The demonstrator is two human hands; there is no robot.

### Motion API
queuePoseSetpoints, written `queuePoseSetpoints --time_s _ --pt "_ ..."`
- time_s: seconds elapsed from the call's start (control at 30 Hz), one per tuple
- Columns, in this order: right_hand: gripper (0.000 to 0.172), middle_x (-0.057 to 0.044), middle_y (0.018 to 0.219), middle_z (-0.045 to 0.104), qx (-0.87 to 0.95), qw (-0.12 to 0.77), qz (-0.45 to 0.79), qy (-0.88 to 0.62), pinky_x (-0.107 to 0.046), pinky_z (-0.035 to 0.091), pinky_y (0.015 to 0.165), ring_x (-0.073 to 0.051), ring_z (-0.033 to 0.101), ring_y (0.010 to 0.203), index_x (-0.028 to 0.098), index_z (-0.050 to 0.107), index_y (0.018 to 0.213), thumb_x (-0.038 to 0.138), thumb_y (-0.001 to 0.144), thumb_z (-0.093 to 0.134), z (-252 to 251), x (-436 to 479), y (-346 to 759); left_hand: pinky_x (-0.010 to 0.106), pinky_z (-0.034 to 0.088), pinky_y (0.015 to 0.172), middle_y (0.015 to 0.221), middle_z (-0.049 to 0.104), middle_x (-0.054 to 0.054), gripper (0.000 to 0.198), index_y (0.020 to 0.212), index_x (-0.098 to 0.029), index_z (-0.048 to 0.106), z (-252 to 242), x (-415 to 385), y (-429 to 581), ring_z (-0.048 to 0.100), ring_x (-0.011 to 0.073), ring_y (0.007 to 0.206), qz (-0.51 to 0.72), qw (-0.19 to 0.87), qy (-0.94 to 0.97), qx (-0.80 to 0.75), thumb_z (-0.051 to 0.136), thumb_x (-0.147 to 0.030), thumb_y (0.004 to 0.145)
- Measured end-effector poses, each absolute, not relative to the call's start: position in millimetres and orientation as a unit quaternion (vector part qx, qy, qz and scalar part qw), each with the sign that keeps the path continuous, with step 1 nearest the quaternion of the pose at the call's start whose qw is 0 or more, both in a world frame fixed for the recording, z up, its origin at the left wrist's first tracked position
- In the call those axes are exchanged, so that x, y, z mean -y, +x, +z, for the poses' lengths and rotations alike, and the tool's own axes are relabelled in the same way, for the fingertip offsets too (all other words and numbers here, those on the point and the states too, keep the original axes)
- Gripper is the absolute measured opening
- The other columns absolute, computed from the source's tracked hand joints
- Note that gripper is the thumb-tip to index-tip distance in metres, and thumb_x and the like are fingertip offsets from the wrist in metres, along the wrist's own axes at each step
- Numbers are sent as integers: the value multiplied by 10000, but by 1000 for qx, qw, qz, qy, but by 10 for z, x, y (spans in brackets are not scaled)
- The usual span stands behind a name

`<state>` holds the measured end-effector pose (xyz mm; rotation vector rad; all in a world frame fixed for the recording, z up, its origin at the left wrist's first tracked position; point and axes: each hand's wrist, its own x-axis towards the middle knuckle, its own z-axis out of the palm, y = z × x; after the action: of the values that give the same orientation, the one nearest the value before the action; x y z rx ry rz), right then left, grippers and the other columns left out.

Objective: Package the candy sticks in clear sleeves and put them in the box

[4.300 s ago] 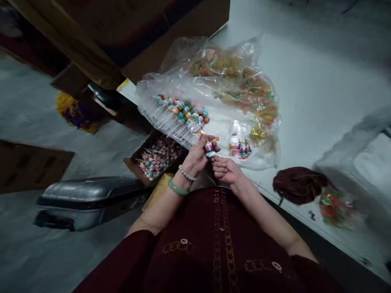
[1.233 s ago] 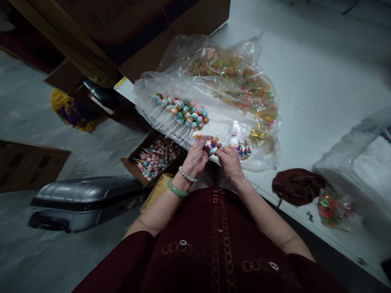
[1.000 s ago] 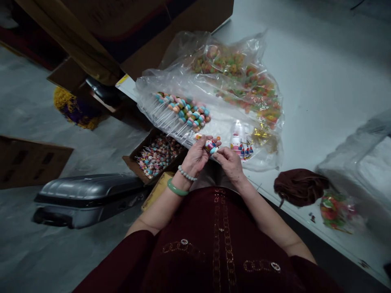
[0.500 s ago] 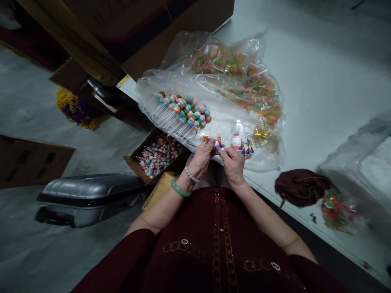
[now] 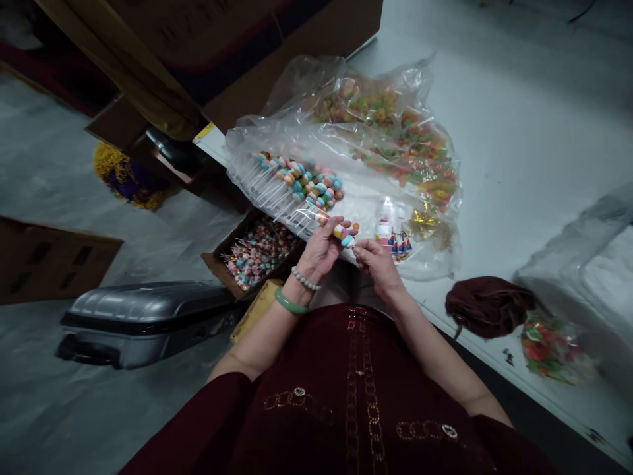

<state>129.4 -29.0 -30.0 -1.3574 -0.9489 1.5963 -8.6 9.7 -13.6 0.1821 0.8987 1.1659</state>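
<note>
Over the white tabletop's [image 5: 499, 165] near edge, the left hand [image 5: 320, 254] has rolled palm-up, thumb and curled fingers gripping a candy stick [image 5: 347, 241], baring its blue end where the right hand [image 5: 380, 265] pinches. Beyond, lollipops [image 5: 306, 181] lie toward the left corner.

Holds a small multicoloured piece [image 5: 347, 241] in the left hand [image 5: 320, 251], near the edge of the white counter [image 5: 494, 165]. Bunches the right hand [image 5: 378, 265] just beside its pale-blue end, too blurred to tell whether touching. Faces clear plastic [image 5: 360, 198] bearing clustered, stick-mounted pieces [image 5: 301, 179], with an open carton [image 5: 214, 269] to the left.
</note>
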Motion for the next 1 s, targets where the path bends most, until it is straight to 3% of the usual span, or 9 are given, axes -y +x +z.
queuePoseSetpoints --time_s 0.1,0.2,0.33,0.53,0.6,0.7,0.8,0.9,1.0 --pt "137 22 626 543 523 404 456 -597 -252 345 574 -132 469 606 223 625 724 342 780 588 -272 348 1319 410 525 861 955 681 78 309 960 -175 615 -81 -148 -188 689 261 990 520 759 53 -388 633 -466 856" --pt "151 22 626 550 556 389 434 -592 -265 359 609 -148 492 637 225 619 728 333 807 549 -297 347 1342 430 541 837 949 686 80 375 983 -184 617 -56 -204 -286 692 279 994 515 763 54 -387 557 -540 880" --pt "170 25 604 539 564 391 459 -565 -263 368 602 -153 499 628 221 584 703 331 821 533 -360 330 1349 368 547 833 859 695 63 271 907 -140 624 -93 -260 -320 711 221 894 555 713 74 -421 544 -398 926" --pt "173 -14 700 629 656 342 317 -593 -284 365 657 -164 531 658 228 637 776 326 850 515 -342 419 1308 334 558 785 762 698 58 221 827 -124 652 -102 -201 -267 720 205 795 541 718 146 -412 663 -343 851" --pt "152 -8 673 607 624 362 343 -602 -281 364 637 -158 515 637 228 626 755 322 830 533 -325 422 1276 323 560 750 736 698 65 201 791 -118 654 -90 -176 -268 722 216 781 505 738 161 -417 687 -314 826" --pt "136 32 558 498 497 423 500 -570 -251 342 537 -125 444 537 221 574 676 317 773 571 -307 381 1206 342 566 756 737 706 87 222 782 -107 657 -96 -161 -266 723 229 788 469 763 153 -418 654 -319 848" --pt "170 72 484 395 346 444 646 -516 -212 227 414 -78 318 428 207 552 658 344 707 639 -292 332 1143 383 566 818 793 715 108 332 830 -105 656 -131 -151 -245 719 237 845 471 781 113 -395 573 -418 902" --pt "228 96 465 362 252 443 697 -504 -185 130 363 -43 241 382 196 561 682 360 641 713 -280 310 1134 391 557 857 871 720 118 366 908 -117 658 -176 -108 -218 709 233 902 462 798 83 -378 552 -467 909" --pt "263 93 480 390 232 454 705 -492 -157 127 344 -24 254 372 185 559 679 356 622 751 -277 310 1153 340 552 852 874 718 97 255 904 -124 663 -212 -33 -164 703 198 875 462 798 89 -378 630 -376 878"
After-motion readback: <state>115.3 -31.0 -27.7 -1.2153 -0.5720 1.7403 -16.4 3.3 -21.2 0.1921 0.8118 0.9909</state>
